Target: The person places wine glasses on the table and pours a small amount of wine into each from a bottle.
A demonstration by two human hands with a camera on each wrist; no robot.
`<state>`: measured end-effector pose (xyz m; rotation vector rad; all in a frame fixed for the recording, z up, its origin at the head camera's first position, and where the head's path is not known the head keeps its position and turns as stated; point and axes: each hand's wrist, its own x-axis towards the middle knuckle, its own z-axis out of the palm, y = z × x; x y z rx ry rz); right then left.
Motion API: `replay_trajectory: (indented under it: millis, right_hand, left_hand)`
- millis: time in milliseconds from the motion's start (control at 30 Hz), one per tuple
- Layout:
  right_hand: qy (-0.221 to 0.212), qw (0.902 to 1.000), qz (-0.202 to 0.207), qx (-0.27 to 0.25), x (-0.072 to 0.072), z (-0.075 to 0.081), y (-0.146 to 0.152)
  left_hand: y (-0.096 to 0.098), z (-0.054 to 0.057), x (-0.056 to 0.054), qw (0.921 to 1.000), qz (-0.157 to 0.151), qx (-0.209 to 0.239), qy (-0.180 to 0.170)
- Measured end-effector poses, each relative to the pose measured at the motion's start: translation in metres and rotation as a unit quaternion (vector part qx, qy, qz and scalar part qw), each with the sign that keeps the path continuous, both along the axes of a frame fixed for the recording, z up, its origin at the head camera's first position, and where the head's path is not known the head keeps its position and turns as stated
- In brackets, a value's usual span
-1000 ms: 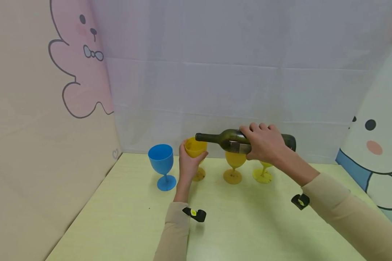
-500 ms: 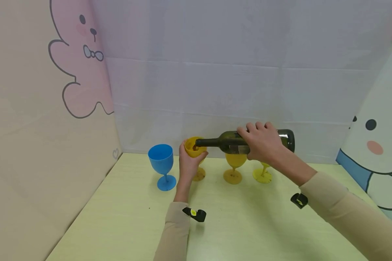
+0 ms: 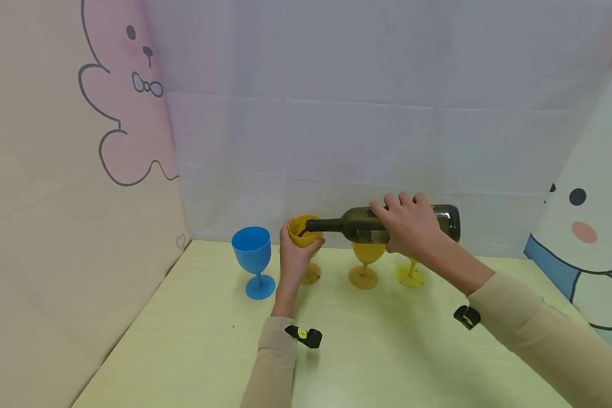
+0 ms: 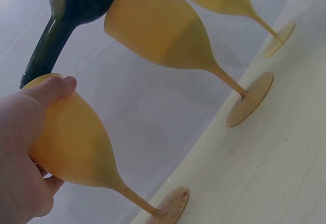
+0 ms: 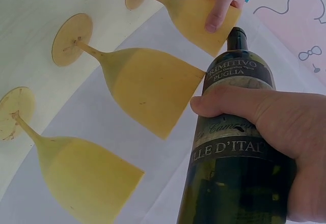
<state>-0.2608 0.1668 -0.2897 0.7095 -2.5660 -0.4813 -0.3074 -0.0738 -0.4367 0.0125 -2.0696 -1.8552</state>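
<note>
My left hand (image 3: 294, 255) grips the bowl of a yellow goblet (image 4: 76, 137), thumb near the rim, its foot on the table. My right hand (image 3: 413, 224) holds a dark green wine bottle (image 3: 359, 225) nearly level, fingers over the top of its body. The bottle's mouth is over the goblet's rim, and dark red liquid (image 3: 302, 233) runs from it into the bowl. In the right wrist view the thumb crosses the bottle's label (image 5: 234, 142). Behind the bottle, a second yellow goblet (image 3: 367, 255) and a paler yellow goblet (image 3: 410, 275) are partly hidden in the head view.
To the left of my left hand stands a blue goblet (image 3: 252, 249), upright. The pale wooden table (image 3: 194, 351) ends at a white cloth backdrop (image 3: 336, 141). Printed cartoon panels flank both sides.
The right hand has moved slightly left, bringing the bottle's mouth over the held goblet's rim. Dark liquid now flows out of it. The left hand stays on the goblet.
</note>
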Motion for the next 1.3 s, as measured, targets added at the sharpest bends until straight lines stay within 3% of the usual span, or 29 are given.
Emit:
replay_trajectory:
  millis: [1300]
  right_hand:
    - [-0.039,0.9983,-0.038,-0.02,0.007,-0.0031,-0.0049]
  left_hand:
    - [-0.0003,0.0001,0.0001,1.0,0.001,-0.001,0.008]
